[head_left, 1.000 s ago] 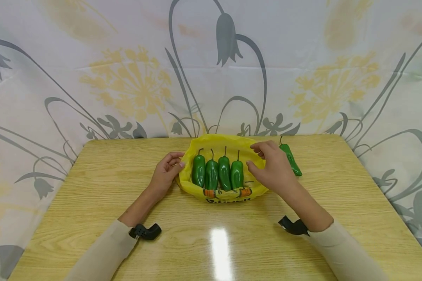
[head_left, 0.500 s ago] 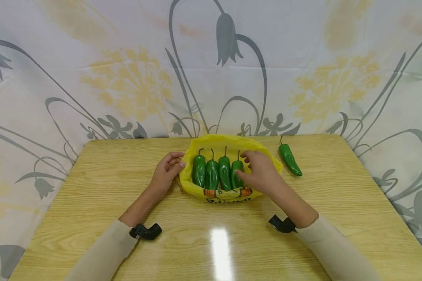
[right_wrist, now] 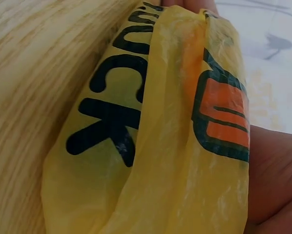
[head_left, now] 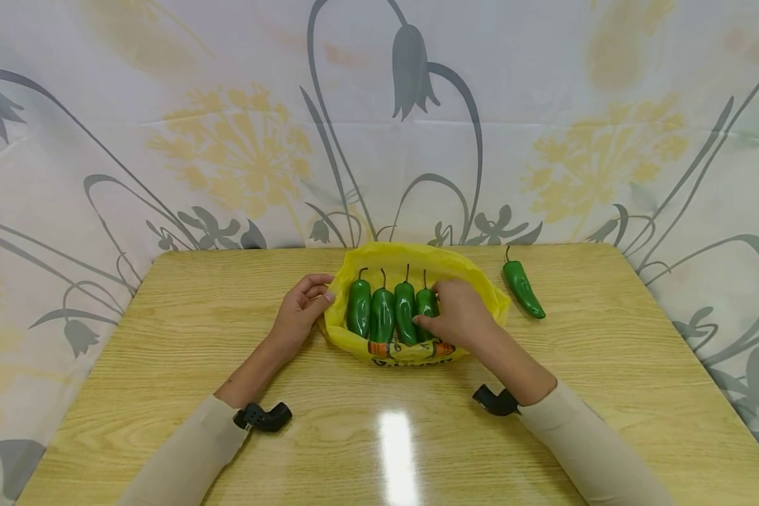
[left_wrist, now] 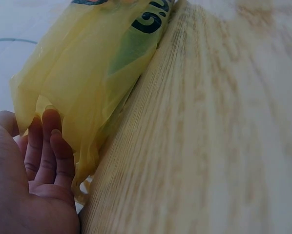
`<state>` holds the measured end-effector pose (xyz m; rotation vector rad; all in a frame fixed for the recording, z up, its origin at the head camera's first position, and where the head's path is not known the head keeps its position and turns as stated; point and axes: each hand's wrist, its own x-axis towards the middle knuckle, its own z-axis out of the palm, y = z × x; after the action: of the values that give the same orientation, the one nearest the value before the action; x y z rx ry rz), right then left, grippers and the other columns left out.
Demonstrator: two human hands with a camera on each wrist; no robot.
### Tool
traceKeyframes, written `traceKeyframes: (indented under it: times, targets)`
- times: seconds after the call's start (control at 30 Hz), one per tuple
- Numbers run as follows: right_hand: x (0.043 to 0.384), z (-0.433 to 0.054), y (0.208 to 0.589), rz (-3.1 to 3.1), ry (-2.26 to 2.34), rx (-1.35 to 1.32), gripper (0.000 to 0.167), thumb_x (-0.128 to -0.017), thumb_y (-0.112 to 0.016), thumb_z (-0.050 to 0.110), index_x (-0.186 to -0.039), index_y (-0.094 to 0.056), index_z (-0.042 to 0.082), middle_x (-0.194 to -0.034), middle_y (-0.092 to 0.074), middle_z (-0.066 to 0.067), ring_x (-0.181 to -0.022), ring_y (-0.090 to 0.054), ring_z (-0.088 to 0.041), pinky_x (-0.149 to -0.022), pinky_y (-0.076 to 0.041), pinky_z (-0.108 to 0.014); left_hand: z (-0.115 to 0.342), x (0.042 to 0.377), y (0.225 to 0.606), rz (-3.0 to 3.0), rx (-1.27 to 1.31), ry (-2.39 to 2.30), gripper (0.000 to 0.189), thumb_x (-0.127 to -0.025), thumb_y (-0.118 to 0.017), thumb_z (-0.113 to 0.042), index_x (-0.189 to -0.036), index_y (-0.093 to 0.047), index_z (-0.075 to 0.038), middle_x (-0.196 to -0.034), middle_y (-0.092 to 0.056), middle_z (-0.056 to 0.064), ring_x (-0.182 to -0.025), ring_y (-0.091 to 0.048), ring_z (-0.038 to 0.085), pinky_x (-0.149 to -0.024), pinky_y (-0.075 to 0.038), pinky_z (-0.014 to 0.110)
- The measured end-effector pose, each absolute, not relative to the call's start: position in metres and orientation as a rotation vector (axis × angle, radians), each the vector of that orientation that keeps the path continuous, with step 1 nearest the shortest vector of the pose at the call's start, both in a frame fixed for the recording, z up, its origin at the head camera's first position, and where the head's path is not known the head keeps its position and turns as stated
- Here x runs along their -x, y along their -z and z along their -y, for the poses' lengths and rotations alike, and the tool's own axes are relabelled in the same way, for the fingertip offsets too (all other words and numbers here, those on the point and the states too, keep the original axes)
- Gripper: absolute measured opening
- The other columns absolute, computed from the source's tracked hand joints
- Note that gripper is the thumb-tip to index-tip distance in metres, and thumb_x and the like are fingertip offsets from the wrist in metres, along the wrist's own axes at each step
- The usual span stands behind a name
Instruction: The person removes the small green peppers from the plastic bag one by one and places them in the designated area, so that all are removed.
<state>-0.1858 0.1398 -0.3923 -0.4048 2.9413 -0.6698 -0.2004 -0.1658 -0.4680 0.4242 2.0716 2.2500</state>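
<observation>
Leftward into the yellow bag [head_left: 443, 258] my right hand [head_left: 460, 313] has moved, and the stem of the rightmost pepper [head_left: 425, 301] has shifted slightly towards its neighbours. My thumb and fingers curl about that pepper; how firmly, I can't tell. My left hand [head_left: 300, 306] still pinches the bag's left rim. That makes this, I judge, work on the peppers [head_left: 381, 313] already inside; the fifth pepper [head_left: 523, 288] lies apart on the tabletop [head_left: 329, 436], right of the bag.
</observation>
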Motion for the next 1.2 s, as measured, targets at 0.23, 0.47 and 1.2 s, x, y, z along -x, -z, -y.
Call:
traceKeyframes:
  times: [0.23,0.47,1.2]
  targets:
    - [0.1882,-0.1387,0.3968,-2.932,0.645,0.406,0.060,-0.089,-0.087,0.028,-0.126,-0.063,-0.013,-0.108,-0.071,-0.023,-0.092,-0.068,-0.032,-0.082,-0.058,-0.047,0.1654,0.2007,0.4683,-2.077,-0.416,-2.244,0.034,-0.108,-0.057,-0.003,-0.140,-0.052,0.007,-0.104,-0.067,0.001,-0.091,-0.069,0.009,-0.081,-0.059,0.022]
    - [0.1898,-0.1405,0.3984,-2.911,0.689,0.401,0.056,-0.088,-0.085,0.023,-0.124,-0.062,-0.014,-0.103,-0.070,-0.021,-0.088,-0.065,-0.030,-0.077,-0.058,-0.044,0.1656,0.2013,0.4694,-2.084,-0.422,-2.242,0.034,-0.108,-0.057,-0.003,-0.140,-0.053,0.006,-0.103,-0.067,0.001,-0.089,-0.068,0.009,-0.080,-0.058,0.022]
    - [0.1863,-0.1414,0.3965,-2.890,0.816,0.377,0.073,-0.083,-0.085,0.016,-0.144,-0.053,-0.010,-0.122,-0.069,-0.024,-0.098,-0.066,-0.032,-0.085,-0.058,-0.049,0.1660,0.2025,0.4718,-2.102,-0.443,-2.238,0.034,-0.108,-0.058,-0.003,-0.139,-0.053,0.007,-0.102,-0.067,-0.002,-0.087,-0.065,0.008,-0.077,-0.055,0.020]
